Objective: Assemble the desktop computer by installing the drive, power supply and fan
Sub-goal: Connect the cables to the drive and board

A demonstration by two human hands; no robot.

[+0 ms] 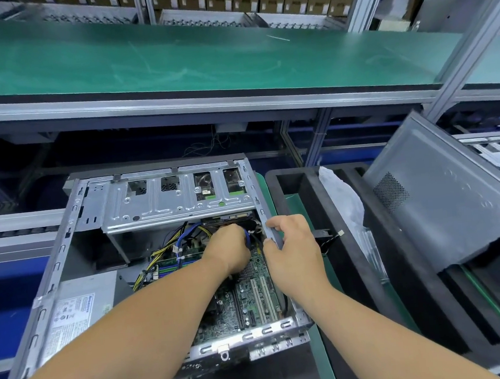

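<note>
Your left hand is reaching down inside the open computer case, fingers curling around a blue cable just below the drive cage at the case's far edge. Your right hand is gripping the case's right wall, thumb inside, fingers outside. The power supply is sitting in the near-left corner; the motherboard is lying along the right side. A grey side panel is leaning on black foam to the right.
</note>
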